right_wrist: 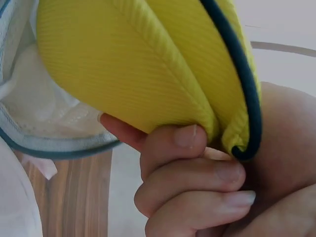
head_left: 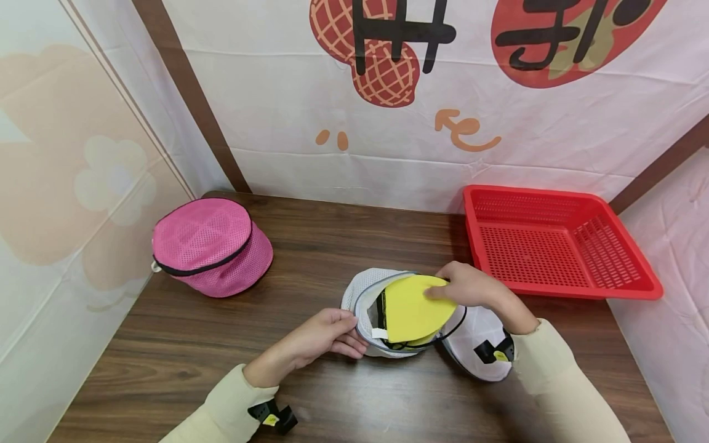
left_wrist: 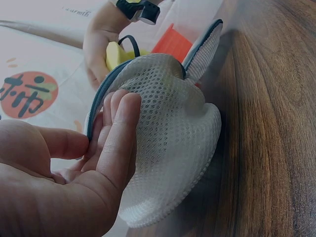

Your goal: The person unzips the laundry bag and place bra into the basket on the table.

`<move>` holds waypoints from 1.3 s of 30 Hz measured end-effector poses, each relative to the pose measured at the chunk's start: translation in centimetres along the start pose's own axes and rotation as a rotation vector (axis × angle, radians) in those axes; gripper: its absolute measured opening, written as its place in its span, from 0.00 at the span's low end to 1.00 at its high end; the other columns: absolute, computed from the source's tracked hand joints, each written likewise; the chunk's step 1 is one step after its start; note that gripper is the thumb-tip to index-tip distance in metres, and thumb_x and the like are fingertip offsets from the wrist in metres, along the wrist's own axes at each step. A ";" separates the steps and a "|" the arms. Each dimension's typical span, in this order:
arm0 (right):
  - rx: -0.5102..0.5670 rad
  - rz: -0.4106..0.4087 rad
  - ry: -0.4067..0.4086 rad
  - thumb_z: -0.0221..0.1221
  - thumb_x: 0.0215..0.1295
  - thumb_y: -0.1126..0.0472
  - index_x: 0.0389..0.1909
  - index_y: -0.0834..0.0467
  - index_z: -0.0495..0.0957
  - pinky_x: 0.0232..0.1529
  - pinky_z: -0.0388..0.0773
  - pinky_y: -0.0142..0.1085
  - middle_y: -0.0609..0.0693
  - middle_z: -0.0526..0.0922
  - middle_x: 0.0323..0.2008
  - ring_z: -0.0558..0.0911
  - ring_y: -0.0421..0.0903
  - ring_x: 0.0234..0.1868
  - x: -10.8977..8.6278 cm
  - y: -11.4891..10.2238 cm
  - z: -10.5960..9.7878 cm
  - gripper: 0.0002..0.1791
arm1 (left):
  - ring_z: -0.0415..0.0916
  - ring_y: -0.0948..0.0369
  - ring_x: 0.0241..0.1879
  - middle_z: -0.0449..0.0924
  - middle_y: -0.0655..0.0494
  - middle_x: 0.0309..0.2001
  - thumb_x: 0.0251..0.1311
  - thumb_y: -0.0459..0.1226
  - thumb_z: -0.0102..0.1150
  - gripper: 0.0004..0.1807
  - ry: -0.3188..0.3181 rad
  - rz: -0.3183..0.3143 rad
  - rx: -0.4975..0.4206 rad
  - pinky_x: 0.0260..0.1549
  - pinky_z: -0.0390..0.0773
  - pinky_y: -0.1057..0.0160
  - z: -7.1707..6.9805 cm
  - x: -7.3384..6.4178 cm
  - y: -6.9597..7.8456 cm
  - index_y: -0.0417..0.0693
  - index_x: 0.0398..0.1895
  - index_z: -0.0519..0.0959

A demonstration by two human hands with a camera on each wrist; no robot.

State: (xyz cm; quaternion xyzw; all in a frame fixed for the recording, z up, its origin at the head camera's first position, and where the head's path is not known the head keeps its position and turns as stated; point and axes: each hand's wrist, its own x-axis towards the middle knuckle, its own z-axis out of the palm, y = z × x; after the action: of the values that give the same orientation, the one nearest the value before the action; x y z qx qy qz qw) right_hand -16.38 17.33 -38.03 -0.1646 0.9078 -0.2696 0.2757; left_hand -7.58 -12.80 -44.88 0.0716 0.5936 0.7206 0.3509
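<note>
A white mesh laundry bag (head_left: 354, 292) lies on the table with its zipped mouth unfastened and its round lid (head_left: 482, 329) folded out to the right. My left hand (head_left: 324, 337) pinches the bag's rim, thumb inside and fingers along the mesh outside, as the left wrist view shows. Partly inside the mouth sits a folded yellow bra (head_left: 415, 307) with dark trim, a thin black strap and a white tag. My right hand (head_left: 468, 286) grips the bra's upper right edge. Close up in the right wrist view, the ribbed yellow cup (right_wrist: 113, 64) rests against curled fingers.
A red plastic basket (head_left: 631, 264) stands at the back right, just beyond the right forearm. On the left side of the table is a zipped pink mesh bag (head_left: 205, 240). Printed cloth (head_left: 277, 92) hangs behind and beside the table.
</note>
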 end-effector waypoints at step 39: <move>0.227 -0.010 -0.019 0.64 0.68 0.56 0.39 0.64 0.85 0.30 0.80 0.36 0.51 0.85 0.24 0.83 0.47 0.26 -3.2 1.1 -4.4 0.13 | 0.84 0.58 0.35 0.84 0.43 0.35 0.78 0.30 0.38 0.14 -0.002 -0.007 -0.019 0.43 0.88 0.59 0.0 0.1 -0.2 0.26 0.44 0.74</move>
State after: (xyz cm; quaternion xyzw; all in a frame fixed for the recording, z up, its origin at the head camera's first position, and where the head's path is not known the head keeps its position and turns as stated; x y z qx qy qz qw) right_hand -16.62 21.39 -34.30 -0.1393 0.8680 -0.3703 0.3000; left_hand -7.53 -12.71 -45.07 0.0667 0.5869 0.7248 0.3547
